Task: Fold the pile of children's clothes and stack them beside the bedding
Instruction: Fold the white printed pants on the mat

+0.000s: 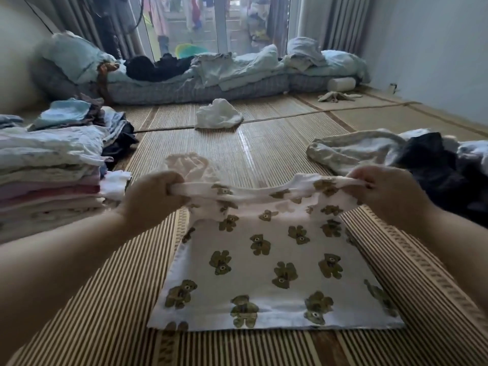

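Note:
A white children's shirt with brown teddy bears (274, 260) lies flat on the striped mat, hem towards me. My left hand (153, 199) grips its left shoulder and my right hand (388, 191) pinches its right shoulder, lifting the top edge slightly. A tall stack of folded clothes (50, 175) stands at the left. An unfolded pile of grey, white and dark clothes (412, 157) lies at the right. The bedding (200, 75) stretches along the far wall by the window.
A crumpled white garment (219, 114) lies on the bamboo mat (264, 143) in the middle. A small cloth (335, 96) and a white bolster (342, 84) sit near the bedding's right end. Curtains and a glass door stand behind.

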The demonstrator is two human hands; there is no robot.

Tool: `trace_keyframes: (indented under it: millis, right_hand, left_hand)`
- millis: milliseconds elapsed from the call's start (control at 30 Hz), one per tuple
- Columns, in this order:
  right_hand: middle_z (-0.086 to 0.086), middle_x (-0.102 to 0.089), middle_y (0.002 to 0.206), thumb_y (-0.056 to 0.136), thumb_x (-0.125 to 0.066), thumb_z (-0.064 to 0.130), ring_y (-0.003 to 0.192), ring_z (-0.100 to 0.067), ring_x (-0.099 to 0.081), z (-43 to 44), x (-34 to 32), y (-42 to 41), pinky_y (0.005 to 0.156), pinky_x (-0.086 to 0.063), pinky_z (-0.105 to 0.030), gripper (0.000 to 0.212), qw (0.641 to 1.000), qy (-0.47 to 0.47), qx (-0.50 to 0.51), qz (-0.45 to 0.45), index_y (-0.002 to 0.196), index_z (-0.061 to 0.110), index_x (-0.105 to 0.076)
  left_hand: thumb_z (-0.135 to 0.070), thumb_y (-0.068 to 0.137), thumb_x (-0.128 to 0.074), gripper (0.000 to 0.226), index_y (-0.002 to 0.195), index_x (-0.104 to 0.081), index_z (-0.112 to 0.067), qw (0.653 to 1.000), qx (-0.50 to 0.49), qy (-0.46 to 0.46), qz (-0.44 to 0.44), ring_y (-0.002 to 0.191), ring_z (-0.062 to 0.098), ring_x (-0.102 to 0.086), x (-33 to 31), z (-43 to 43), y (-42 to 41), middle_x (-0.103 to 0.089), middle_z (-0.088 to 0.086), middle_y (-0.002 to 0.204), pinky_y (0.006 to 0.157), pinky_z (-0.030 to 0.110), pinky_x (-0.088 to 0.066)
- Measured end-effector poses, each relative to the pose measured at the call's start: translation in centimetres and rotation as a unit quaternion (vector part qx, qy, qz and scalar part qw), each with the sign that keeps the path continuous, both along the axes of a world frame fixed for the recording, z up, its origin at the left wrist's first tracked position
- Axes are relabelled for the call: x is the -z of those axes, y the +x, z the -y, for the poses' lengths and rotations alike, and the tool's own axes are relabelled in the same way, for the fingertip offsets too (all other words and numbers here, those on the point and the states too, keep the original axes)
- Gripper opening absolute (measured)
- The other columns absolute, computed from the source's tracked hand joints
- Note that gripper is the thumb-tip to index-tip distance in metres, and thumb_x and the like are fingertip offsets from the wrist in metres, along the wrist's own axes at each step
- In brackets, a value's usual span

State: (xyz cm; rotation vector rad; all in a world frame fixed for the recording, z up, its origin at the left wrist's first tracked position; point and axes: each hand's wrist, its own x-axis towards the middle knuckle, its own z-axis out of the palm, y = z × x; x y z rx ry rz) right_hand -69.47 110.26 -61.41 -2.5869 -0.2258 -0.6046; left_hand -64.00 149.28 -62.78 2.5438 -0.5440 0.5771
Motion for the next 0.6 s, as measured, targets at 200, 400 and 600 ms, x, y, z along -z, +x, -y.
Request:
trace_keyframes:
  millis: [200, 400, 600]
  right_hand:
    - [0.017, -0.065, 0.083, 0.077, -0.071, 0.006, 0.076, -0.003, -0.062, 0.8, 4.1, -10.1, 0.068, -0.054, -0.026, 0.026, 0.971, -0.081, -0.041, -0.220, 0.079, 0.032, -0.064]
    - [0.013, -0.065, 0.086, 0.081, -0.058, 0.014, 0.074, -0.004, -0.061, -1.0, 3.6, -11.1, 0.059, -0.047, -0.020, 0.026, 0.979, -0.031, 0.008, -0.200, 0.077, 0.039, -0.055]
    - [-0.006, -0.048, 0.142, 0.099, -0.028, 0.051, 0.124, -0.027, -0.049, -6.7, 5.2, -8.5, 0.098, -0.041, -0.040, 0.047, 0.915, -0.196, 0.010, -0.353, 0.138, 0.029, -0.042]
  left_hand:
    - [-0.020, 0.073, -0.076, 0.026, 0.069, -0.057, -0.037, 0.963, 0.141, 0.154, -0.172, 0.088, -0.006, -0.059, 4.8, -3.2, -8.7, -0.063, -0.024, 0.092, 0.077, 0.011, -0.049]
    - [-0.050, 0.075, -0.047, 0.015, 0.081, -0.060, -0.044, 0.961, 0.092, 0.139, -0.219, 0.108, -0.006, -0.048, 4.0, -1.7, -9.0, -0.055, -0.028, 0.116, 0.084, 0.015, -0.041]
    - [-0.063, 0.090, -0.042, 0.064, 0.148, -0.022, -0.042, 0.908, 0.062, 0.289, -0.296, 0.146, 0.009, -0.013, 5.1, 0.9, -7.1, -0.015, -0.012, 0.159, 0.116, 0.031, -0.014]
